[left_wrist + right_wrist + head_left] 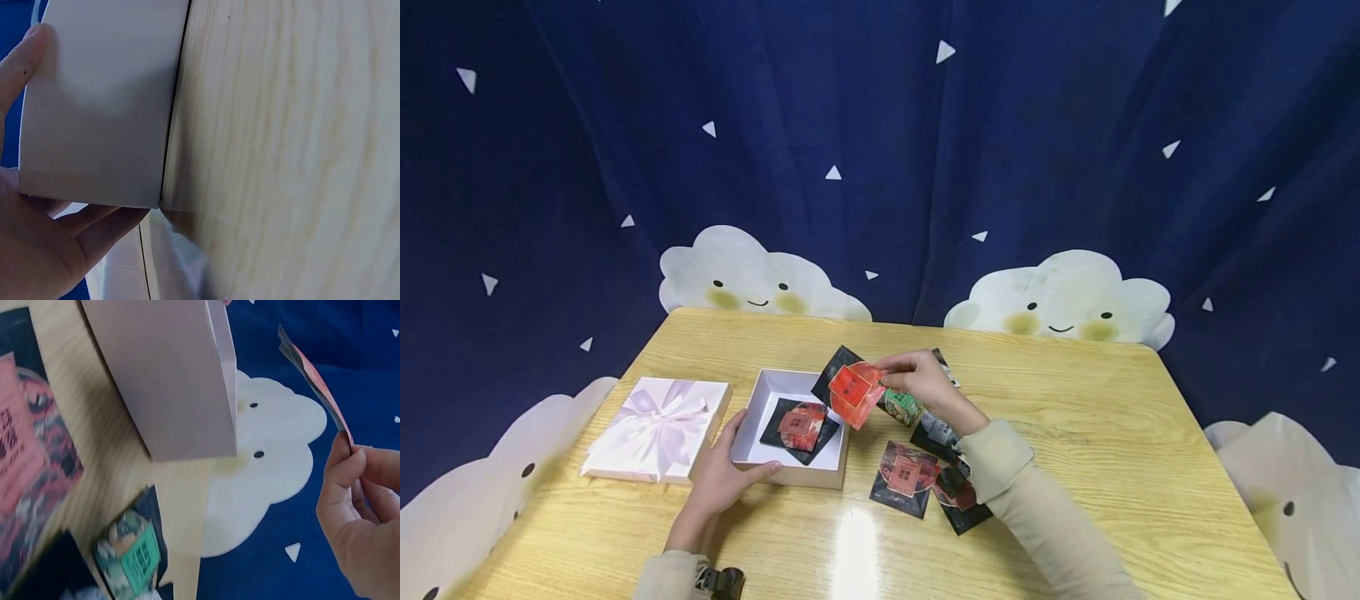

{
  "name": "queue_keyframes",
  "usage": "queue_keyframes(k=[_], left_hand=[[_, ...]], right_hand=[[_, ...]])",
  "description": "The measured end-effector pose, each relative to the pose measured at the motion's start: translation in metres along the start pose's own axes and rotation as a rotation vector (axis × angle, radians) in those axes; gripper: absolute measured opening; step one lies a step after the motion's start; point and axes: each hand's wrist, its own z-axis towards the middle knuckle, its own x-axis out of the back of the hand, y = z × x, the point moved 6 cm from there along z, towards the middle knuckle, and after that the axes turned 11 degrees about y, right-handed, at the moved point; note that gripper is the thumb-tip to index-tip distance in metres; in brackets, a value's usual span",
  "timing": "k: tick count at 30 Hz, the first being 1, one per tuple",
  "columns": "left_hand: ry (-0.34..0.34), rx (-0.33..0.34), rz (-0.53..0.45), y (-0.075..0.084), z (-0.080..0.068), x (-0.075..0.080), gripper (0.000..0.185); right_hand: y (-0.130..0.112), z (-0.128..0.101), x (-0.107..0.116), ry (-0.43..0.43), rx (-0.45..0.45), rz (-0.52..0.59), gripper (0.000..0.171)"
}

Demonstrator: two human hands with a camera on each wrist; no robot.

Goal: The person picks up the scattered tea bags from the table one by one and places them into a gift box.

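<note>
The right hand (925, 382) pinched a red card (854, 393) by its edge, holding it tilted above the far right corner of the open white box (756, 417). The left hand (721, 475) gripped the box's near left corner, thumb on the front wall. One card (800, 427) lay inside the box. Further cards (904, 478) lay on the surface (1112, 467) just right of it; the ribboned lid (657, 428) lay to its left.

Left hand (718, 475) lies low, thumb and fingers spread in a loose clasp. Right hand (921, 379) is raised, forearm reaching inward, fingertips (350, 459) pinched together.
</note>
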Motion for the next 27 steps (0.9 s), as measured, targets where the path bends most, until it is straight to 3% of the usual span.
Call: queue_keyframes(k=[6, 17, 27], left_hand=[[0.005, -0.005, 0.025, -0.001, 0.0, 0.0, 0.099], [0.006, -0.013, 0.031, 0.001, 0.0, 0.001, 0.098], [0.005, -0.016, 0.036, 0.001, 0.0, 0.001, 0.098]], right_hand=[[-0.001, 0.001, -0.023, -0.021, -0.029, -0.001, 0.023], [0.022, 0.01, -0.063, 0.005, -0.1, 0.066, 0.024], [0.032, 0.009, -0.086, -0.005, -0.133, 0.077, 0.024]])
